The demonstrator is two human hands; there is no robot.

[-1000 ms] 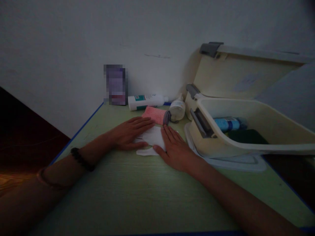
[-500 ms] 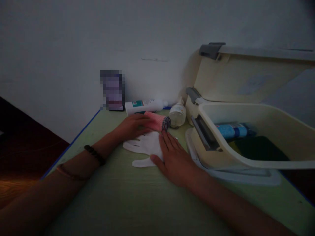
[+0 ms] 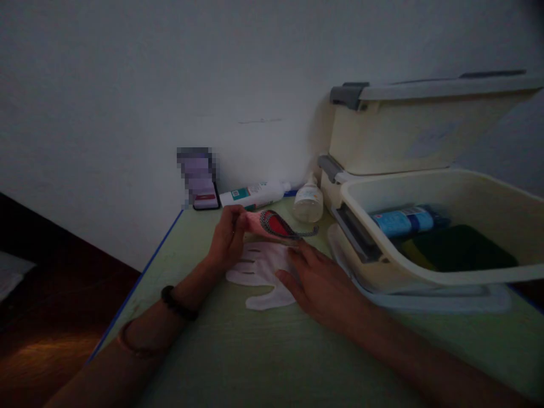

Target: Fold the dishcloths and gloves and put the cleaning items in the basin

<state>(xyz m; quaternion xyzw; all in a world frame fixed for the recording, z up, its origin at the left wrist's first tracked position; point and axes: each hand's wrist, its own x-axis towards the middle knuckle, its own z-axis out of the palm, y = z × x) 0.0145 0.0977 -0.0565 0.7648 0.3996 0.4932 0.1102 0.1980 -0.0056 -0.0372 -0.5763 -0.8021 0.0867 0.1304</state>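
White glove [image 3: 266,275], fingers left; pink cloth [image 3: 255,222] lengthwise left to right.
Left hand [image 3: 229,235] pinches pink cloth's left end; right hand [image 3: 317,283], open, palm down, on white glove.

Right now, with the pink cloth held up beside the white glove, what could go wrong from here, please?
The left hand holds the pink cloth close to the white bottle, which lies on its side and might roll if nudged. The cloth's checked edge reaches near the clear bottle, so it could bump it. The right hand rests on the white glove; sliding might wrinkle it.
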